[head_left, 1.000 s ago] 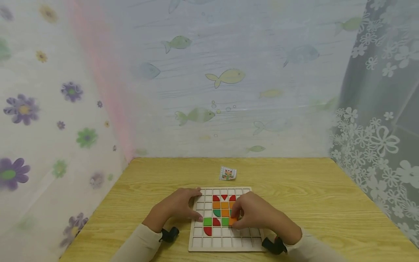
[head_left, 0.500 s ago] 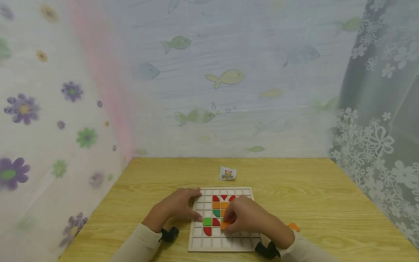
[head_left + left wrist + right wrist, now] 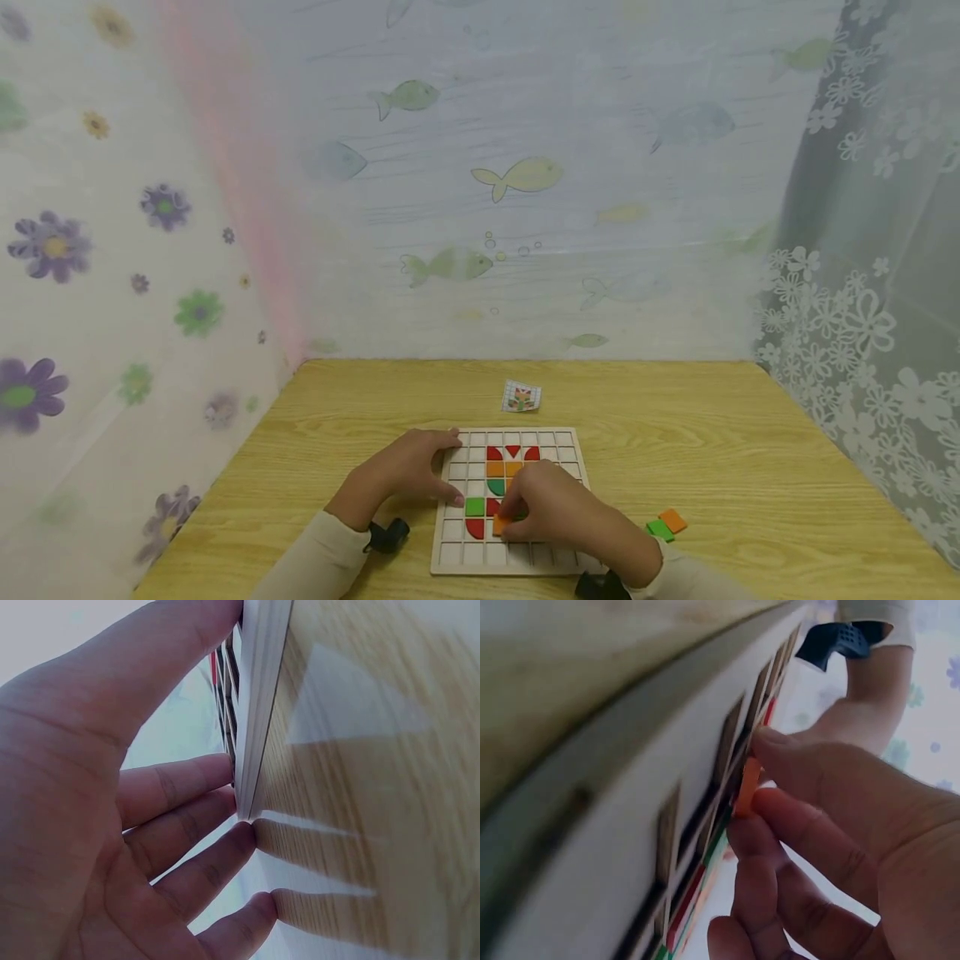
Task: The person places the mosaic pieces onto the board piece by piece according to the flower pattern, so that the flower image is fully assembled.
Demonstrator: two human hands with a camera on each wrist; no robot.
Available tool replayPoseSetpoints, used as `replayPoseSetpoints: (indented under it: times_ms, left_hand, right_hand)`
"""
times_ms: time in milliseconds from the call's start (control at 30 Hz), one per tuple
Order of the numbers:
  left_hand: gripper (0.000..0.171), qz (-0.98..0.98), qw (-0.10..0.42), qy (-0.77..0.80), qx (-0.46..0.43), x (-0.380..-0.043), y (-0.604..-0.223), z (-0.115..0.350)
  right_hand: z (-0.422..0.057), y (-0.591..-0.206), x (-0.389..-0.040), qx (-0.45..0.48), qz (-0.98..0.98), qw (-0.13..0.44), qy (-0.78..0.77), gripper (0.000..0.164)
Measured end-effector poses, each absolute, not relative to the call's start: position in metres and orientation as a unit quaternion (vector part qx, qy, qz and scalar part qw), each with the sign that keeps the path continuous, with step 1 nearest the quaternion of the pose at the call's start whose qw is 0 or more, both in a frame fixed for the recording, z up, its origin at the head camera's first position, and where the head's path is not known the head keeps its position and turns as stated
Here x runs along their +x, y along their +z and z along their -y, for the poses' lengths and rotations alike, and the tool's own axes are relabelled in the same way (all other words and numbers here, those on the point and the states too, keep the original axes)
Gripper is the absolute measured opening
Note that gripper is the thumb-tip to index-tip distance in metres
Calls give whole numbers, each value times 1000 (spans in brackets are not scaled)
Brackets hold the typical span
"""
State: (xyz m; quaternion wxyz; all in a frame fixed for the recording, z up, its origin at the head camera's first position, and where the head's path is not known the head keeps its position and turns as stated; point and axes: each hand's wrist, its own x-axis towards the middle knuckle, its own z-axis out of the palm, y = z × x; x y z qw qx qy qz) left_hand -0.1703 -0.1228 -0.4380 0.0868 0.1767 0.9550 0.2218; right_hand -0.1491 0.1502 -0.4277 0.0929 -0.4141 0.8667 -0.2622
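A square wooden grid board (image 3: 456,553) lies on the table and bears red, orange and green tiles in its cells. My right hand (image 3: 558,508) pinches an orange square tile (image 3: 500,526) between thumb and fingers, low over the lower middle cells. In the right wrist view this orange tile (image 3: 748,786) stands right at the grid. Just left of it are a red quarter-round tile (image 3: 476,528) and a light green square tile (image 3: 475,507). My left hand (image 3: 405,467) rests at the board's left edge, thumb and fingers spread. The right hand hides several cells.
A small printed card (image 3: 522,397) with a coloured grid pattern lies beyond the board. Right of the board, beside my right forearm, lie a loose orange tile (image 3: 672,521) and a loose green tile (image 3: 660,531). Printed curtains surround the wooden table (image 3: 360,400).
My right hand has moved left across the board, carrying the orange tile to the lower middle. The loose tiles at right have come into view past the forearm. My left hand stays put.
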Motion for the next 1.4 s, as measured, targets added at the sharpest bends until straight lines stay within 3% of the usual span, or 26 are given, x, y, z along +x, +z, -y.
replayPoseSetpoints:
  times_ms: [267,1033,1400]
  left_hand:
    - [91,-955,83,219,184,-172,-439,124]
    - [92,-955,81,217,186,-172,-440,125]
    - [92,-955,83,220,182,-170,-438,123]
  right_hand:
    - [-146,-429,-147,-432,-865,73,-243,16]
    - [-140,-429,-143,-418,-872,87,-240,16]
    - [-159,-418,-151,-415,-860,73,-288,13]
